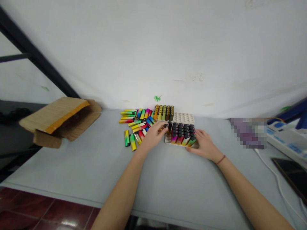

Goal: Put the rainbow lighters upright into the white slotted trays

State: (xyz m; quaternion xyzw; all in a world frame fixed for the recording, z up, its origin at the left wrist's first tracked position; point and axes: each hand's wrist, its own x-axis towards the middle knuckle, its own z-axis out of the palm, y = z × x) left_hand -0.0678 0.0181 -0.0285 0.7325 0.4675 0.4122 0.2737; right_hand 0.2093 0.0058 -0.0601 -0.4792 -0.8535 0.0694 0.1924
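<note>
Grey table (96,166), racked lighters (183,134) between fingers (200,135)

Front tray (168,140): near side can be reached over bare table (172,185) between the forearms. Left edge is crowded by left hand (153,134) and loose lighters (133,142); right edge is blocked by right hand (202,145). Rear is hemmed in by upright lighters (163,112), pale tray (184,117) and wall (134,57). Gap is left between carton (57,115) and loose lighters. Far right is obstructed by cable (276,176) and dark-screened device (294,174).
</note>
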